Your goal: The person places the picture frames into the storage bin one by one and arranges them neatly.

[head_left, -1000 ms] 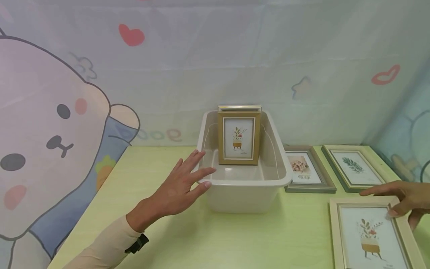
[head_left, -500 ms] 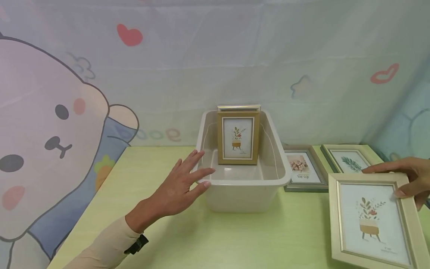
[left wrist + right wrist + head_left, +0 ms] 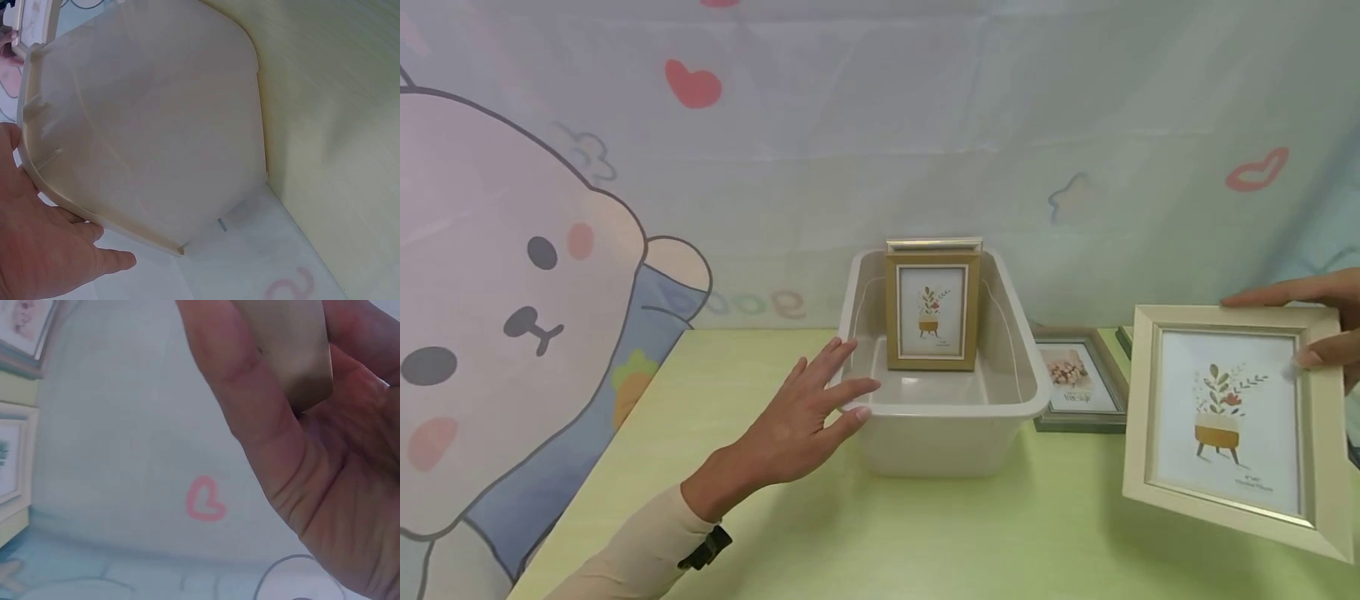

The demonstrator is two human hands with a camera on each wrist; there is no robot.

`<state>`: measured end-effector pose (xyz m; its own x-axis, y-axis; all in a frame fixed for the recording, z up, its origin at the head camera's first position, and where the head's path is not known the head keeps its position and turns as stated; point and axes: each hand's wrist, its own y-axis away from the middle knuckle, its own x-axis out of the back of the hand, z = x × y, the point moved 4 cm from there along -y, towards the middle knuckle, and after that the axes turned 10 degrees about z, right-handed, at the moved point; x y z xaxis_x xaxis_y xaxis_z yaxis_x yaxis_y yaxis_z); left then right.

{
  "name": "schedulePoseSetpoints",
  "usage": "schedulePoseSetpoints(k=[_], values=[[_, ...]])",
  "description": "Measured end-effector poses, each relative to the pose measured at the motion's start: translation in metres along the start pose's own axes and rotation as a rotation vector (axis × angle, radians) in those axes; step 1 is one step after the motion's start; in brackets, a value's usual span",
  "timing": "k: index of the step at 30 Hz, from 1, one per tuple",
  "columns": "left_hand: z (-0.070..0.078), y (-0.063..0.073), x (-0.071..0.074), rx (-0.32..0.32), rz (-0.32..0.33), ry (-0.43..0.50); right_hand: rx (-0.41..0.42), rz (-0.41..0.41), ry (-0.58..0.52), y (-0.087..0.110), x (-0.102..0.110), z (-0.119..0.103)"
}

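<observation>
Right hand (image 3: 1333, 293) grips cream frame (image 3: 1228, 417) by corner; left hand (image 3: 801, 417), fingers outstretched, at bin (image 3: 940, 446) rim. Frame likely stiff, face fragile: hold border.

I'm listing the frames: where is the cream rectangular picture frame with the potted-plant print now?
The cream frame is at the head view's right, gripped near its upper right corner by the right hand, right of the grey rectangular flower-print frame.

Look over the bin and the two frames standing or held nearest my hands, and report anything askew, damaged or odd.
No damage shows. Only the cream frame is askew, its lower edge sloping, but the right hand grips its upper corner, so that's hardly odd. The gold-brown frame and bin look normal.
</observation>
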<state>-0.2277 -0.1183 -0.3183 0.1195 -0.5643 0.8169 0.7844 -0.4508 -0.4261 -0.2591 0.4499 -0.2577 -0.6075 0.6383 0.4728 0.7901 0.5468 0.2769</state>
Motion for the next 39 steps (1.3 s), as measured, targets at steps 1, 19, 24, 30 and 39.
schedulePoseSetpoints(k=[1, 19, 24, 30, 39], values=[[0.000, 0.000, 0.000, 0.000, -0.001, 0.001, 0.033, 0.035, 0.041, -0.001, 0.002, -0.003], [0.001, -0.001, 0.000, -0.049, 0.025, -0.114, 0.293, 0.737, 0.420, -0.002, 0.057, -0.085], [0.001, -0.001, 0.000, -0.097, 0.049, -0.195, 0.222, 0.835, 0.428, -0.009, 0.056, -0.119], [0.000, -0.001, -0.002, -0.123, 0.050, -0.226, 0.294, 0.852, 0.547, -0.032, 0.025, -0.167], [0.001, -0.001, -0.001, -0.123, 0.051, -0.230, 0.434, 0.779, 0.321, -0.077, -0.026, -0.206]])
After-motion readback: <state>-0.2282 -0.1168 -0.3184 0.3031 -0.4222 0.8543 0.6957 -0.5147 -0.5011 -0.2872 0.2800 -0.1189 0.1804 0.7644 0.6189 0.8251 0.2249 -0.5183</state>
